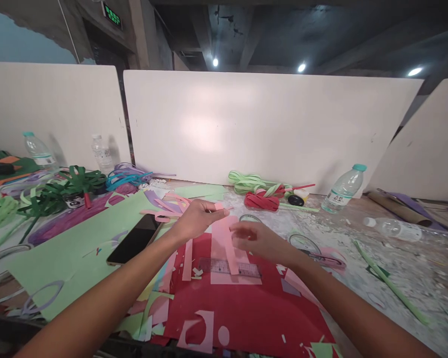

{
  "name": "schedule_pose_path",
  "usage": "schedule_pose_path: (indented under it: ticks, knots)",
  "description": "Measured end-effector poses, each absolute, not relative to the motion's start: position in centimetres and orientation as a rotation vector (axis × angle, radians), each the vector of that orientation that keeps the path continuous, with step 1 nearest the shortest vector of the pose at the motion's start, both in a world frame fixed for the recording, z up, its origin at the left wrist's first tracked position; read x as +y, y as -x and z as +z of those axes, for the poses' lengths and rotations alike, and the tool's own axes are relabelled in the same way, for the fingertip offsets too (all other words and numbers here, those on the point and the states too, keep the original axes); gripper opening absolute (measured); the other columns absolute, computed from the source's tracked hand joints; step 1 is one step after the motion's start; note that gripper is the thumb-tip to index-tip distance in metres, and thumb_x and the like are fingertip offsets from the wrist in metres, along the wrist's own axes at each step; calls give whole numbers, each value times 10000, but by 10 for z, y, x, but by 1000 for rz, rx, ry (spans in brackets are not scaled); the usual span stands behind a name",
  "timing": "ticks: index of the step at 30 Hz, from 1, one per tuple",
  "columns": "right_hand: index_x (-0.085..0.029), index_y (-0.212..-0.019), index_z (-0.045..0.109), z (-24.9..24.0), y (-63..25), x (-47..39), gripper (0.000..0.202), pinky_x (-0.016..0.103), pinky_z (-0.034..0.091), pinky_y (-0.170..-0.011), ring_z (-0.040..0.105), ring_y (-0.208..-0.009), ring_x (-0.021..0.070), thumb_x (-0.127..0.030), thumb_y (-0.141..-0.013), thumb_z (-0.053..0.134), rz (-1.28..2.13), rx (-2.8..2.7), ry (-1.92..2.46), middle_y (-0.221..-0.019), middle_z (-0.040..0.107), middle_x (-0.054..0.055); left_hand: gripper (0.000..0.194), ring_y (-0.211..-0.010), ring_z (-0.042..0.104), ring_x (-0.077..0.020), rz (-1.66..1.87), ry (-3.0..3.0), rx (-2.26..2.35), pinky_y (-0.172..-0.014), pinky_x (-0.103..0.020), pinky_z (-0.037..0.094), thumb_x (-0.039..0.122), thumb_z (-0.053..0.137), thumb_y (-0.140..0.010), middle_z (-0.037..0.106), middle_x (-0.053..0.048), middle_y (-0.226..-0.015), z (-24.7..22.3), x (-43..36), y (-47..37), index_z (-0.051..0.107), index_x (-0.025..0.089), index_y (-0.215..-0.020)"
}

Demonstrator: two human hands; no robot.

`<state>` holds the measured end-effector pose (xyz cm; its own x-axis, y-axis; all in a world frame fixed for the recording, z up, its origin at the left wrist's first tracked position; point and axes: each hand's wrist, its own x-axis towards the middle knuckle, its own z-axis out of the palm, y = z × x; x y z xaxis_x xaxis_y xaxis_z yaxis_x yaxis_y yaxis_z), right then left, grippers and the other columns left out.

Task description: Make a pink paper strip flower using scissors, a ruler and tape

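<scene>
Holding 1 pink strip (230, 252) (left hand (199, 217)).

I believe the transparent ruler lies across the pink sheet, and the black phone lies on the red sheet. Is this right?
Not quite: the black phone lies on the light green sheet, not the red sheet, as the head view shows. The rest stands.

You hold a narrow pink paper strip (230, 256) by its upper end. Long and straight-edged, it slants from 11 o'clock down to 5 o'clock. It crosses over a wider pink sheet (217, 243), a rectangle whose long sides run roughly 12 to 6 o'clock. You see the strip's lower end stop short of the sheet's 6 o'clock edge.
</scene>
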<state>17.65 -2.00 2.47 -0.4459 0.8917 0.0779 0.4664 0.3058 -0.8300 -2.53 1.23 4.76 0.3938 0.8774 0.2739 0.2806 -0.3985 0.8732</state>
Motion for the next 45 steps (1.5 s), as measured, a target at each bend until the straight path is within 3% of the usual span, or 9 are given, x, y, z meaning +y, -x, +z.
schedule_pose_path:
  ticks: [3,7,14,20,23,29,37,45]
  knots:
    - [-189,-562,400,30,-147,-7,317,229,244,-483,293,-506,84,-354,-788,551,1035,-1979,1169,-558,330,-55,493,-472,175,-68,952,-1885,1021,-451,-240,144,503,555,-789,208,51,-532,46,19,36,307,180,-510]
    - [-203,-552,330,15,-111,14,339,228,233,-445,281,-464,76,-328,-779,548,1373,-1783,1137,-531,277,-67,505,-437,212,-73,972,-1892,1206,-441,-232,192,541,516,-791,230,57,-471,33,38,65,321,186,-489]
    - [-181,-567,466,-16,-84,19,297,202,260,-382,379,-408,71,-357,-799,528,1564,-1789,1235,-486,462,-31,472,-434,300,-91,895,-1981,1349,-455,-236,218,503,535,-767,360,34,-436,8,60,105,430,175,-444]
    - [-153,-528,559,-11,-83,3,250,180,292,-367,467,-403,70,-256,-756,559,1593,-1905,1305,-519,571,4,459,-439,331,-101,759,-2150,1437,-480,-253,224,440,541,-751,402,21,-444,1,74,104,417,176,-396]
    - [-155,-521,567,-10,-80,1,266,187,324,-376,484,-392,79,-261,-763,540,1589,-1946,1325,-513,585,8,419,-417,307,-101,670,-2203,1506,-472,-262,206,385,560,-716,366,27,-406,-1,79,104,421,181,-377]
    - [-158,-493,564,-12,-74,-1,272,179,361,-413,460,-400,67,-239,-751,531,1532,-2012,1318,-527,601,5,276,-482,464,-133,581,-2226,1643,-474,-249,269,387,548,-709,560,-1,-515,-4,80,106,629,186,-538]
    - [-166,-512,581,-16,-76,0,263,185,333,-390,432,-393,72,-265,-751,539,1534,-2046,1313,-505,578,-7,335,-462,470,-128,491,-2272,1711,-468,-251,277,372,500,-742,537,1,-472,-2,77,106,602,182,-486]
    - [-166,-500,573,-9,-70,-4,275,186,280,-361,410,-376,68,-263,-754,529,1594,-2043,1294,-455,542,-15,268,-570,583,-160,461,-2273,1770,-508,-247,351,382,525,-734,674,-17,-643,-4,78,107,714,201,-674]
